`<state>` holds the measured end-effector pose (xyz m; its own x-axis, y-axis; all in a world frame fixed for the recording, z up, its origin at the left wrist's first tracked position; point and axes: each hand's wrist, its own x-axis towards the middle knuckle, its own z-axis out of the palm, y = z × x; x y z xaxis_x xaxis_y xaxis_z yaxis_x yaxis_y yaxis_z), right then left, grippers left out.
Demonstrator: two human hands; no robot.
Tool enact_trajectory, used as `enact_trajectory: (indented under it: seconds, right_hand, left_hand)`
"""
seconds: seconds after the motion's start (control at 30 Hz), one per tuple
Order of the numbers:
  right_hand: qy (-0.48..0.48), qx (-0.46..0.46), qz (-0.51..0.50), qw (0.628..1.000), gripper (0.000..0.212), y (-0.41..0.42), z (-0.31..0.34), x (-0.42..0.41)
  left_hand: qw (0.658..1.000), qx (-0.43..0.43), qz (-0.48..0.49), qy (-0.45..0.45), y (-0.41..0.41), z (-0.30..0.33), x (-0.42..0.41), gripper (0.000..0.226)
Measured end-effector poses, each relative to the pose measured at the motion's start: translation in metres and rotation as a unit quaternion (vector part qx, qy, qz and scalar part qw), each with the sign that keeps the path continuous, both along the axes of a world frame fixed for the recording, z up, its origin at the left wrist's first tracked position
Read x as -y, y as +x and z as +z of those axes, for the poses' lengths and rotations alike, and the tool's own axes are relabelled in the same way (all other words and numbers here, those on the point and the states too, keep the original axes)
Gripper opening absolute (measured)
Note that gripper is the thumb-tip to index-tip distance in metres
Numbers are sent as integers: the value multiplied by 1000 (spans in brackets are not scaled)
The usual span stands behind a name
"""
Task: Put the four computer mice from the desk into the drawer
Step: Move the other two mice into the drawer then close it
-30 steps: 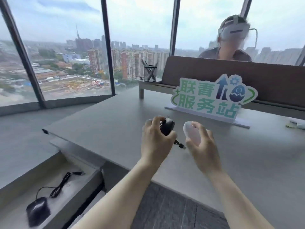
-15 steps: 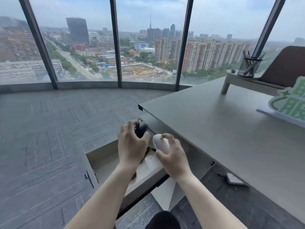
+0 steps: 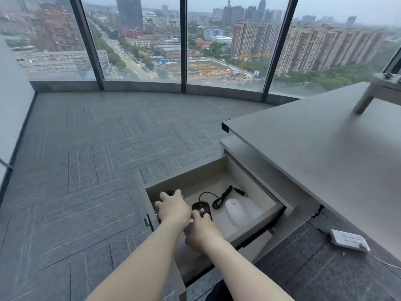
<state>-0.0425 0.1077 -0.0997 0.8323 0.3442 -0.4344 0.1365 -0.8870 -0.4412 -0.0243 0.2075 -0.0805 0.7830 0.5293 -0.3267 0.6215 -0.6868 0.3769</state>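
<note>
Both hands are now reaching down into the open drawer (image 3: 256, 222), having carried their mice off the desk (image 3: 325, 153). Left hand (image 3: 173, 208) is curling over a black mouse (image 3: 168, 193) at the drawer's left end; right hand (image 3: 200, 232) is closing around something pale, likely the white mouse it was carrying, beside a corded black mouse (image 3: 201, 208). Another white mouse (image 3: 235, 211) is lying rightward of both hands, its long axis pointing toward the drawer's back.

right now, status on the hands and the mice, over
Left hand down in the drawer on a black mouse. Right hand low beside a wired black mouse. White mouse lying inside. Nothing blocking.
</note>
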Motion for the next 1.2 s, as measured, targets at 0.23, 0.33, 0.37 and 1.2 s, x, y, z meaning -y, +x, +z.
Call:
enact_trajectory:
  seconds: [0.23, 0.33, 0.37, 1.2]
  right_hand:
    - [-119, 20, 28, 992, 48, 7, -23, 0]
    - [-129, 21, 28, 991, 51, 7, -19, 4]
    - [-120, 35, 27, 992, 47, 6, -15, 7]
    - [148, 151, -32, 977, 62, -142, 3, 62]
  left_hand:
    - [994, -105, 0, 8, 20, -30, -8, 62]
    - [993, -119, 10, 2, 23, -31, -9, 64]
    - [993, -115, 18, -6, 24, -29, -9, 60]
    - [923, 206, 110, -306, -141, -8, -11, 46]
